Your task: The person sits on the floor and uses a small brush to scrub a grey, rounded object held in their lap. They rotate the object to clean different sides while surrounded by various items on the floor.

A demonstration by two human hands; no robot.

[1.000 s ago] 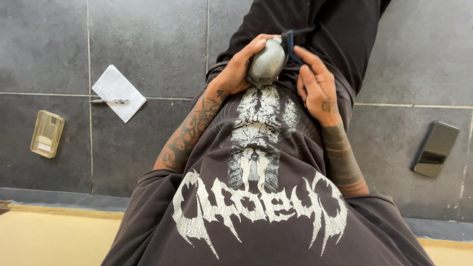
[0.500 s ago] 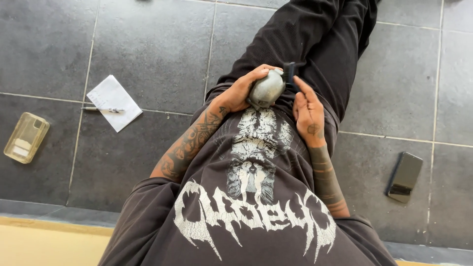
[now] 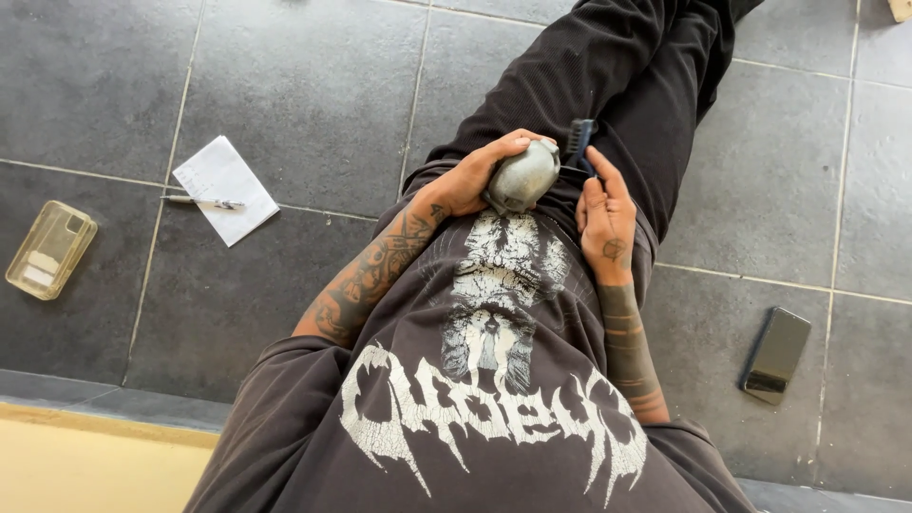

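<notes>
roughly mid-frame, slightly above centre: left hand cups a grey rounded lump, stone-like, fingers curled over its top, grip pressed together around it. lump rests against the lap, at the lower hem of a dark printed shirt.

right hand just right of the lump, fingers pointing up the frame, grip pinching a small dark blue tool with a ribbed or toothed edge; exact kind cannot be told. tool tip stands just beside the lump's upper right; contact unclear.

both forearms tattooed. legs in black trousers stretch toward the upper right of the frame.

floor: grey tiles with pale joints. left of frame: white paper slip with a pen lying across it. far left: clear yellowish phone case, flat on the tile. lower right: dark phone, flat, well apart from the hands. lower left corner: pale yellow strip below the tile edge.
</notes>
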